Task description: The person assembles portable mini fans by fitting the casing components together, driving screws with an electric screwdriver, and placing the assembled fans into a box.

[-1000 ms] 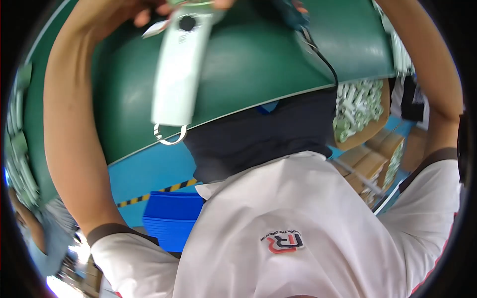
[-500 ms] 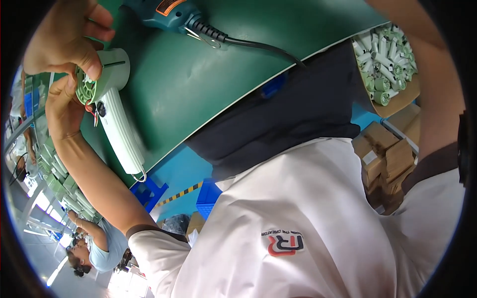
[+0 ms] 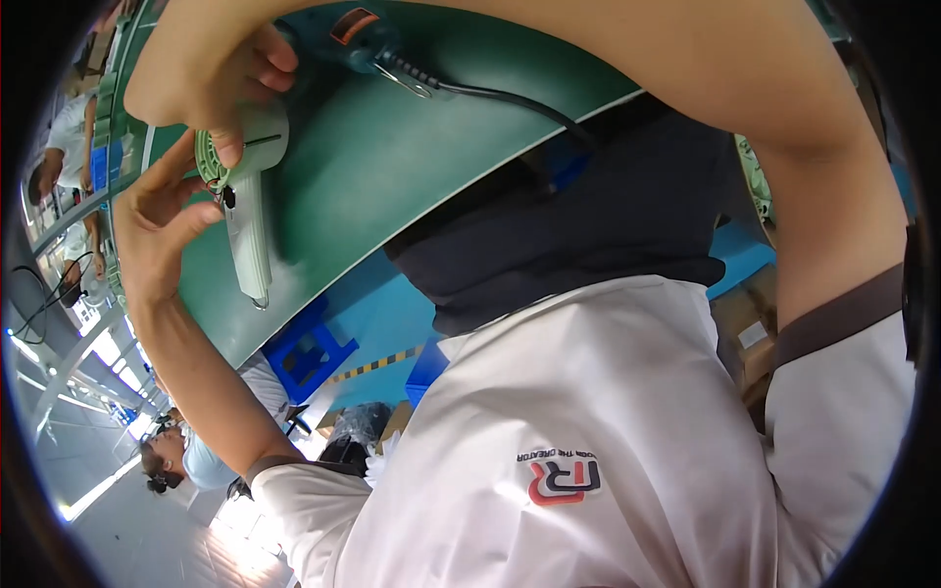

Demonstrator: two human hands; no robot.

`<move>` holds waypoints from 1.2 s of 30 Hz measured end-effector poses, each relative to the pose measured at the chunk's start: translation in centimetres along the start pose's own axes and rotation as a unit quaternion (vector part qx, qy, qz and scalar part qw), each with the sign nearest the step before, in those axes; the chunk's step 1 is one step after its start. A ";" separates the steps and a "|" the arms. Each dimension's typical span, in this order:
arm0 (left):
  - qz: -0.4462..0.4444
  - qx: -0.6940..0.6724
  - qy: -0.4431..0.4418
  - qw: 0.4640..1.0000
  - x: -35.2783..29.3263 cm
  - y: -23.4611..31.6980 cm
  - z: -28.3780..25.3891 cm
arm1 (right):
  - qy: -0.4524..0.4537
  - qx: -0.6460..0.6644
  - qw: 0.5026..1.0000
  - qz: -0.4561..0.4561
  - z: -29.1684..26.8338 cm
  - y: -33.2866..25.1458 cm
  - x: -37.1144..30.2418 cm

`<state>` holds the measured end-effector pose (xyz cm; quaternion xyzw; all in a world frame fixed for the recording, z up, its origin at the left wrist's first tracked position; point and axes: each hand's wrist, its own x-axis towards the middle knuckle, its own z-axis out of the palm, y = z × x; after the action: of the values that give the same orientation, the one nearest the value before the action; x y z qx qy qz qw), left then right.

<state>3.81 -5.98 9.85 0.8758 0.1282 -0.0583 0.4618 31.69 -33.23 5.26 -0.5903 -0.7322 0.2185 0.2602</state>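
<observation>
Here we go: at the green bench [image 3: 392, 167] we have the pale green fan body [image 3: 249, 240], its handle pointing towards us. We see the left hand [image 3: 152, 230] holding the round head, thumb close to the thin wires [image 3: 213, 184]. Right hand [image 3: 201, 83] above, thumb on the rim, other fingers curled; whether it grips, we can't tell. Nearby, we spot a teal power tool [image 3: 368, 47].
</observation>
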 end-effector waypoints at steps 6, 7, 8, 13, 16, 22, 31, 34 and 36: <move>-0.177 0.147 0.074 0.970 1.3 2.3 0.9 | 0.020 0.023 0.999 -0.010 0.8 1.3 -2.0; -0.180 0.152 0.072 0.969 1.5 2.7 1.1 | 0.024 0.026 0.999 -0.012 0.9 1.6 -2.4; -0.172 0.144 0.065 0.972 1.7 3.1 1.4 | 0.027 0.030 0.999 -0.014 1.0 1.9 -2.7; -0.154 0.164 0.075 0.972 1.5 4.0 2.3 | 0.031 0.035 0.999 -0.015 0.9 2.6 -3.4; -0.142 0.159 0.075 0.974 0.9 3.5 1.5 | 0.030 0.032 0.999 -0.024 0.3 2.3 -3.4; -0.164 0.143 0.159 0.963 0.9 3.9 4.5 | 0.026 -0.011 0.998 -0.054 -2.1 0.6 -2.1; -0.108 0.276 0.253 0.921 1.9 5.0 7.4 | -0.042 -0.068 0.992 -0.100 -3.1 -4.0 3.1; -0.110 0.251 0.210 0.938 2.7 5.6 7.5 | -0.066 -0.083 0.990 -0.092 -2.6 -4.6 3.9; -0.107 0.136 0.164 0.971 2.4 4.6 4.8 | -0.079 -0.091 0.988 -0.093 -2.7 -5.1 4.5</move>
<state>7.53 -12.02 10.27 0.9089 0.2863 0.0199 0.3024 28.82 -29.86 11.08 -0.5215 -0.8191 0.1721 0.1657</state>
